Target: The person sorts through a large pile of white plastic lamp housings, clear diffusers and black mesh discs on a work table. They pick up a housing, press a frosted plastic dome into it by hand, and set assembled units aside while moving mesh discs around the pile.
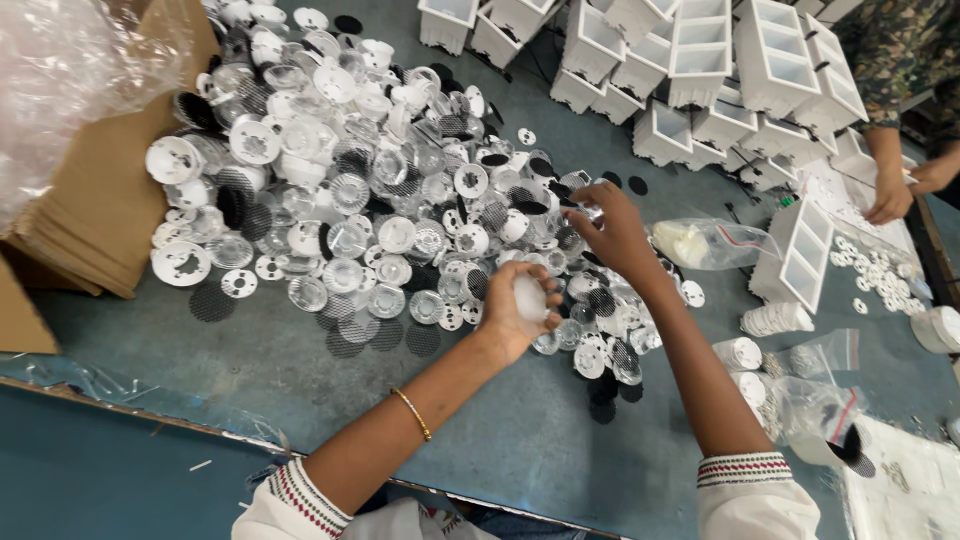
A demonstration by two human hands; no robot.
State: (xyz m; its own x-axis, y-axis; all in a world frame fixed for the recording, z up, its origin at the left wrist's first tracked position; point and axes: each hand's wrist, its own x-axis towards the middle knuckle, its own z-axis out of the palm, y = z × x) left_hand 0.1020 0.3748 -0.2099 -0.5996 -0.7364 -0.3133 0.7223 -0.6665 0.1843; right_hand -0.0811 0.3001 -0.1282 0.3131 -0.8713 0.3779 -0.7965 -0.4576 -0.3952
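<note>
White round plastic piece [529, 296], held in the left hand [515, 310] near the middle of the blue-grey bench [300, 370]; the grip is curled around it, thumb over the top. A gold bangle [412, 414] sits on that wrist.

Right hand [612, 232], at 1 o'clock of the left: fingertips pinched together on a small clear item at the edge of the heap, too small to make out.

Heap of loose round parts [350, 190], white plastic discs, clear lenses and black mesh circles, spread from 9 to 12 o'clock of the hands and running under them.

Clear plastic bag with pale contents [705, 243], at 3 o'clock of the right hand, lying flat.

White open rectangular housings [700, 70], clustered at 1 o'clock along the far edge; one more stands near the bag.

Brown cardboard carton [100, 190], at 9 o'clock, with crumpled clear film over it.

Another person's hand [888, 205], at 2 o'clock, resting on the bench, well apart.
</note>
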